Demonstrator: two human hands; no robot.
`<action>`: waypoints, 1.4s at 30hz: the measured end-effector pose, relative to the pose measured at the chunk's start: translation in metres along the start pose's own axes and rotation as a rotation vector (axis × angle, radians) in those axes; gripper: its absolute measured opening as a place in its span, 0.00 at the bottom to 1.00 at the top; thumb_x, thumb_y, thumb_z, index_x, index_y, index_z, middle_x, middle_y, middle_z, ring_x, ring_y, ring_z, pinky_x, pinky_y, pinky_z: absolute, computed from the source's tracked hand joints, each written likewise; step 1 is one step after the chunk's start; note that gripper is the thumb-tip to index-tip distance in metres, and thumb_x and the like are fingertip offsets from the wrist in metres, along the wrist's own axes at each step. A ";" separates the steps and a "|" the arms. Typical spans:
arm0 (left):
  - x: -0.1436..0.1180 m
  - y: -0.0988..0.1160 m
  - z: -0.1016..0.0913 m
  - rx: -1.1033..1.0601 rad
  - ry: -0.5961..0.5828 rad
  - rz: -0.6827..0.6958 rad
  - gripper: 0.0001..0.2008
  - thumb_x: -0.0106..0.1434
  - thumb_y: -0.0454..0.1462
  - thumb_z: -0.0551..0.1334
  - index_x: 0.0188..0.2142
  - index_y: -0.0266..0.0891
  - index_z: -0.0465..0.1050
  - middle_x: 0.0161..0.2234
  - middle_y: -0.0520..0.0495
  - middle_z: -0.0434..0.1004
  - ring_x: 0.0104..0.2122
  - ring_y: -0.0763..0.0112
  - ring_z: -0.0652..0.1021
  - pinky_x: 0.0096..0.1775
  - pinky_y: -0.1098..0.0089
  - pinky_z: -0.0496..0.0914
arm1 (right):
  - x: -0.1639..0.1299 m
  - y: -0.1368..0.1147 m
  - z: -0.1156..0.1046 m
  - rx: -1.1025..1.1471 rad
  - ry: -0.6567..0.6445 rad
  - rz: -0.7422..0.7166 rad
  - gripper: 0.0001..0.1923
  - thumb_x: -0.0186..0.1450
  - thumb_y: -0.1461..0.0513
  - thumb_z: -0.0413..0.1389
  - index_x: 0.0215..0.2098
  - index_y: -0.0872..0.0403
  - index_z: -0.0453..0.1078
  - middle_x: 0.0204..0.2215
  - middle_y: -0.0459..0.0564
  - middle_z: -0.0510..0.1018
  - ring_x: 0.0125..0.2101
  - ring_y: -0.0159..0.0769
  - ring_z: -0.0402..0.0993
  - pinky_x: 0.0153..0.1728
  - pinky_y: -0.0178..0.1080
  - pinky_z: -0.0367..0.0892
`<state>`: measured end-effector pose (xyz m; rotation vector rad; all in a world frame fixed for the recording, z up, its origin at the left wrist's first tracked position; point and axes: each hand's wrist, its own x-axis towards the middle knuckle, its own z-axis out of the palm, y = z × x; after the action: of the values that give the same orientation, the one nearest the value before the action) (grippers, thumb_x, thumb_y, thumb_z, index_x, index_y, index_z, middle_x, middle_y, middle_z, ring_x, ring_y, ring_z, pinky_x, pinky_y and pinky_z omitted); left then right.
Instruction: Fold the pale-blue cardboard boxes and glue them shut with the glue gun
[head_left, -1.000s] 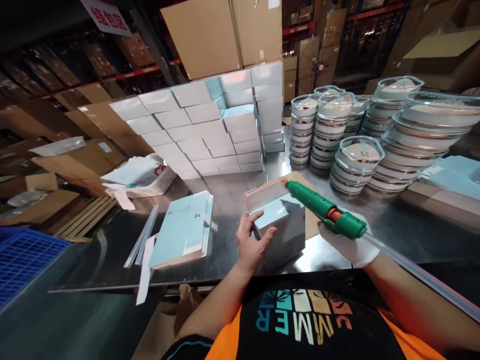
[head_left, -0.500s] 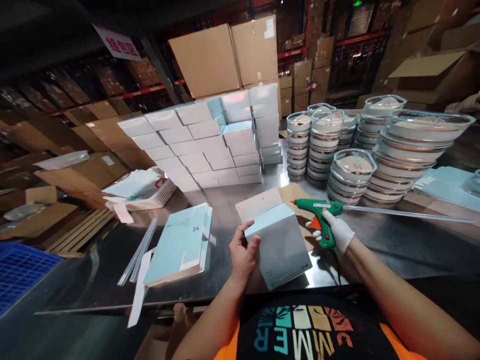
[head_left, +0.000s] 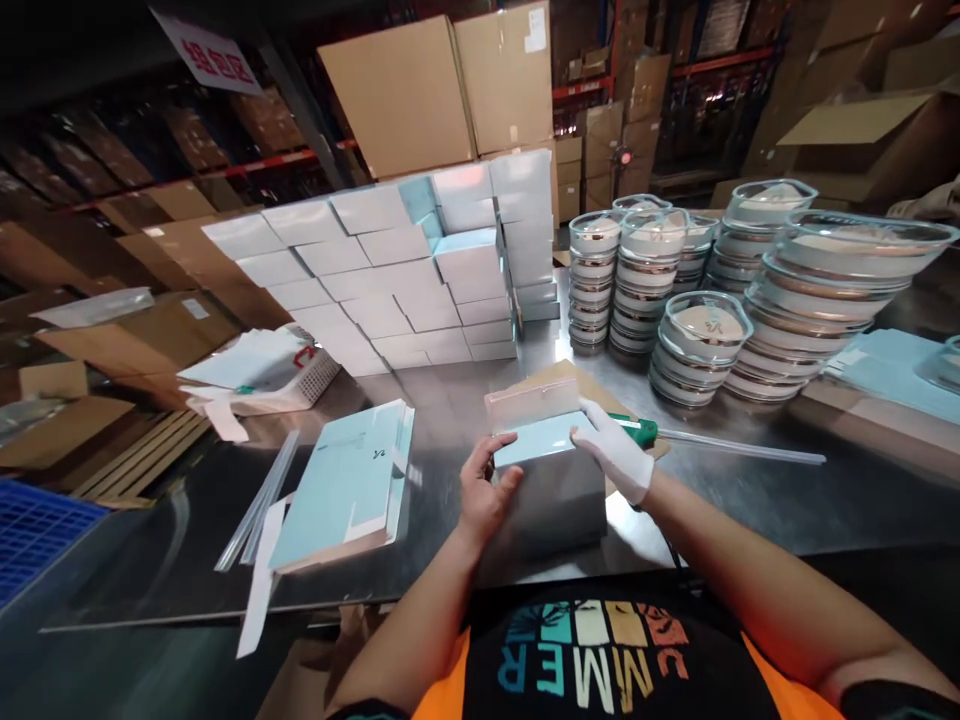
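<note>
A light-blue and grey cardboard box point(head_left: 555, 500) stands in front of me on the metal table, its pale flap point(head_left: 529, 402) raised along the far side. My left hand point(head_left: 486, 492), bare, grips the box's left edge between thumb and fingers. My right hand point(head_left: 619, 458), in a white glove, holds its upper right corner, thumb on the blue top and fingertips by the flap. Behind that glove lies a green glue gun point(head_left: 636, 430), mostly hidden, with a long clear glue stick point(head_left: 742, 446) sticking out of its back.
Flat light-blue box blanks point(head_left: 330, 490) lie left, beside clear sticks point(head_left: 262, 500). A wall of stacked white boxes point(head_left: 375, 280) stands behind. Stacked glass dishes point(head_left: 701, 350) fill the right rear. A white basket point(head_left: 300, 385) sits at the left edge, near a blue crate point(head_left: 41, 535).
My right hand has let go of the glue gun, which now rests on the table, and moved left onto the box. The box has turned more upright. The view has shifted slightly.
</note>
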<state>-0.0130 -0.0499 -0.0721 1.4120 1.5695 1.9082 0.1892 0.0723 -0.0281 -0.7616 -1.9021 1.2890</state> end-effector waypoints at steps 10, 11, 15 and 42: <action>-0.003 -0.007 -0.006 -0.192 -0.022 0.271 0.28 0.62 0.56 0.76 0.50 0.43 0.74 0.48 0.38 0.84 0.52 0.54 0.86 0.56 0.52 0.78 | -0.023 0.027 -0.025 -0.111 -0.152 -0.510 0.24 0.64 0.56 0.73 0.56 0.47 0.73 0.70 0.61 0.72 0.70 0.54 0.70 0.68 0.61 0.66; 0.000 -0.006 -0.010 -0.161 -0.077 0.335 0.25 0.64 0.54 0.76 0.50 0.43 0.77 0.49 0.38 0.85 0.54 0.53 0.85 0.57 0.50 0.78 | -0.027 0.028 -0.024 -0.111 -0.163 -0.554 0.21 0.68 0.58 0.70 0.58 0.45 0.74 0.70 0.60 0.73 0.70 0.52 0.70 0.68 0.61 0.67; 0.010 -0.002 -0.033 -0.014 -0.286 0.502 0.14 0.69 0.48 0.73 0.49 0.46 0.86 0.53 0.37 0.85 0.58 0.50 0.83 0.58 0.47 0.79 | -0.036 0.021 -0.014 -0.128 -0.180 -0.618 0.20 0.74 0.63 0.62 0.62 0.42 0.76 0.67 0.58 0.76 0.68 0.49 0.73 0.66 0.58 0.71; 0.000 0.061 -0.045 0.526 -0.798 0.770 0.27 0.73 0.39 0.65 0.70 0.46 0.70 0.65 0.37 0.80 0.71 0.54 0.73 0.69 0.55 0.68 | -0.059 0.036 0.019 -0.164 -0.256 -0.395 0.62 0.69 0.50 0.66 0.84 0.54 0.30 0.46 0.54 0.83 0.38 0.44 0.82 0.46 0.46 0.80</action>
<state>-0.0292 -0.0980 -0.0153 2.8393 1.2128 0.8916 0.2105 0.0277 -0.0801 -0.2815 -2.2455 1.0285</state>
